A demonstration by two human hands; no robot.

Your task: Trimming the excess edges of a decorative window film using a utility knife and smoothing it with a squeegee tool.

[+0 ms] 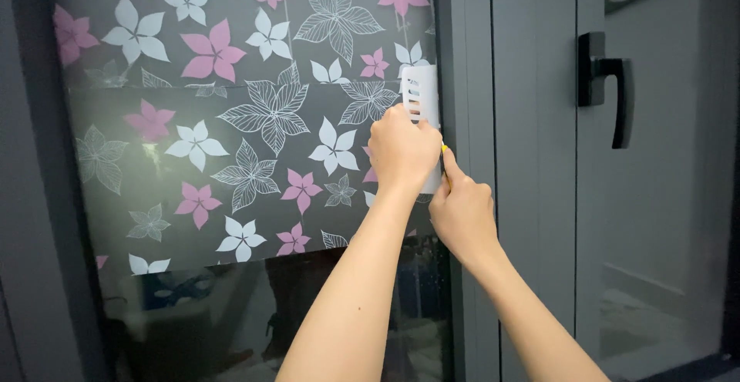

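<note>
While our left hand (pixel 402 153) presses a white plastic squeegee (pixel 421 100) flat against the flowered window film (pixel 254 112), we judge the tool to be light and stiff: a thin, hard card with a row of slots near its top end, easy to slide but apt to skid on smooth film unless we bear down from the middle. Our left hand is curled closed over the lower half of the tool, fingers wrapped across its face, with only the slotted upper end showing above the knuckles. That mid-body hold looks like the sound place to grip, since it keeps the edge flat along the grey window frame (pixel 462 120).

Our right hand (pixel 461 214) sits just beside and below the left, mostly closed, its forefinger stretched up along the frame edge. It pinches something small with a yellow tip (pixel 444 148), perhaps a slim knife, though most of it is hidden and we cannot tell for sure.

We take the film itself to be soft, thin and easily creased or torn. It is a frosted grey sheet printed with pink, white and outlined leaf-veined flowers, covering the upper part of the pane; below it the bare glass (pixel 254 313) shows dark. A black door handle (pixel 605 85) stands well apart to the right.
</note>
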